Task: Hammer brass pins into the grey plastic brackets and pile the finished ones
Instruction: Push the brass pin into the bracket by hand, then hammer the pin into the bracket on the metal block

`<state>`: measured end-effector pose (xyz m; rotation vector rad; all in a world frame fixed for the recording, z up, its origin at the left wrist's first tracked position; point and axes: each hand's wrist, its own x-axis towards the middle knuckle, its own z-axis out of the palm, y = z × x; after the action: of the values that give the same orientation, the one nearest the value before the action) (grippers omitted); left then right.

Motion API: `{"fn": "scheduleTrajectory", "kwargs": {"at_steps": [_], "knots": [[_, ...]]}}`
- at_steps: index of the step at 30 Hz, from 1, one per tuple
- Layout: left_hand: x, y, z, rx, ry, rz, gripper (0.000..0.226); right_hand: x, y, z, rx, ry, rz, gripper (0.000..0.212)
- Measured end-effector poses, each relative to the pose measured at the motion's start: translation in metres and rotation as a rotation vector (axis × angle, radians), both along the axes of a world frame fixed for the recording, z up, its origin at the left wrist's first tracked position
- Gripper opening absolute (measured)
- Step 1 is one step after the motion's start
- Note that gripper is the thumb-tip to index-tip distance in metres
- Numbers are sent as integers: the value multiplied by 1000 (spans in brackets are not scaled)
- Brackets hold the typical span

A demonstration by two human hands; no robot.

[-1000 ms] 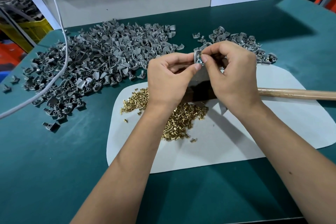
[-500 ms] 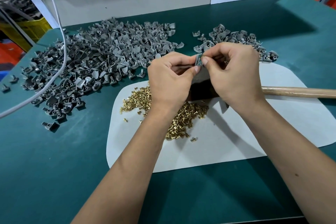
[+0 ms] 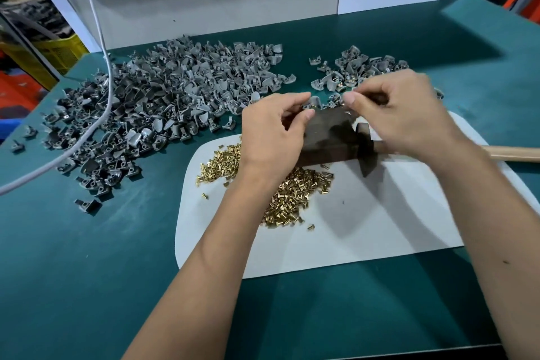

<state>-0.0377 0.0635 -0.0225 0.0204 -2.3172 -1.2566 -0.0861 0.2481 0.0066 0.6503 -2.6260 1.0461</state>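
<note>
Your left hand pinched a pinned bracket at the block's far edge; right hand curled, contents unclear. Seating step; next you'd need the hammer.

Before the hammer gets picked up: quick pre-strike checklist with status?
1. Bracket held at the dark block's far edge by left hand: ok.
2. Pin seated in bracket: cannot tell, brass glint only.
3. Right hand free to take the hammer: not ok, fingers pinched by the bracket.
4. Hammer handle within reach on the right: ok.
5. Brass pins stocked on white mat: ok.
</note>
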Motion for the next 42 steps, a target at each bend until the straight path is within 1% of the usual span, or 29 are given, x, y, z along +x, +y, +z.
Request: {"fn": "scheduleTrajectory", "kwargs": {"at_steps": [2, 3, 4, 6, 7, 9, 12, 13, 14, 16, 18, 19, 21, 24, 25, 28, 32, 33, 34, 36, 38, 39, 42], "knots": [[0, -4, 2, -72, -24, 18, 32, -9, 20, 4, 212, -94, -20, 24], [0, -7, 3, -89, -38, 28, 32, -13, 30, 4, 321, -158, -14, 18], [0, -9, 3, -102, -47, 35, 29, -14, 38, 5, 425, -228, 14, 11], [0, -13, 2, -154, -55, 16, 14, -14, 46, 2, 578, -333, 97, 19], [0, -14, 2, -209, -57, -5, 9, -13, 47, 0, 596, -351, 113, 21], [-1, -16, 0, -327, -61, -41, 6, -11, 46, -5, 583, -321, 105, 18], [-3, -16, -2, -355, -53, -57, 5, -13, 51, -5, 638, -289, 86, 11], [-3, -15, -2, -333, -49, -58, 5, -14, 54, -3, 619, -293, 73, 9], [-3, -15, -2, -302, -49, -59, 7, -15, 57, 0, 553, -303, 58, 9], [-3, -16, -2, -234, -64, -47, 13, -14, 58, 9, 362, -306, 38, 9], [-3, -17, -4, -185, -76, -31, 15, -13, 51, 16, 220, -255, 35, 2], [-4, -18, -4, -162, -74, -33, 13, -12, 46, 20, 189, -208, 40, 5], [-4, -17, -5, -126, -81, -48, 10, -8, 34, 24, 165, -113, 74, 15], [-5, -17, -4, -87, -116, -56, 12, 3, 11, 23, 173, -79, 105, 36], [-5, -17, -3, -66, -133, -55, 14, 5, 5, 21, 208, -84, 112, 38], [-4, -17, -4, -2, -188, -79, 19, 6, -5, 19, 294, -50, 116, 35], [-5, -18, -2, 16, -209, -80, 11, 6, -10, 30, 138, 125, 55, 35], [-6, -19, -1, 25, -215, -76, 11, 7, -12, 28, 184, 135, 50, 33], [-7, -19, -1, 35, -220, -75, 11, 8, -16, 24, 287, 100, 51, 32], [-7, -19, -1, 53, -229, -76, 15, 9, -20, 17, 466, -33, 51, 37], [-5, -18, -1, 62, -234, -90, 15, 8, -16, 24, 506, -42, 45, 39], [-5, -17, -1, 66, -230, -90, 14, 7, -14, 31, 466, -13, 36, 39], [-5, -17, -1, 71, -227, -81, 14, 8, -11, 37, 155, 163, -37, 38]]}}
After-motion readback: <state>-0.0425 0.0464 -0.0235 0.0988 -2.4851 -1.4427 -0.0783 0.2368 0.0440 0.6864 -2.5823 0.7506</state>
